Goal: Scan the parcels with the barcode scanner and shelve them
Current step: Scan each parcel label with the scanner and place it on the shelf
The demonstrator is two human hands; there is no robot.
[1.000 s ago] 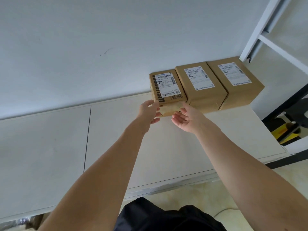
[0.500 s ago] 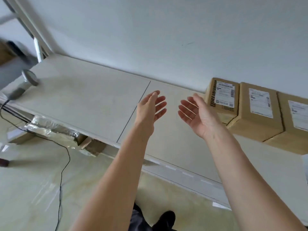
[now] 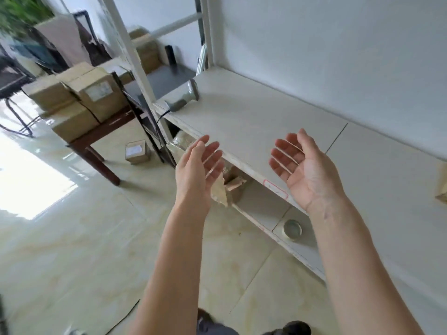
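both hands are empty: the left hand point(image 3: 197, 170) and right hand point(image 3: 303, 169) hang open, fingers loosely spread, palms facing each other over the front edge of the white shelf point(image 3: 254, 117). the barcode scanner point(image 3: 185, 96) lies on its side at the shelf's far left end, cable trailing off the edge. unscanned cardboard parcels point(image 3: 79, 97) are stacked on the wooden table point(image 3: 96, 139) well to the left, with one small parcel point(image 3: 136, 151) on the floor. the step likely calls for fetching one top parcel two-handed, label up, so the scanner can read it cleanly.
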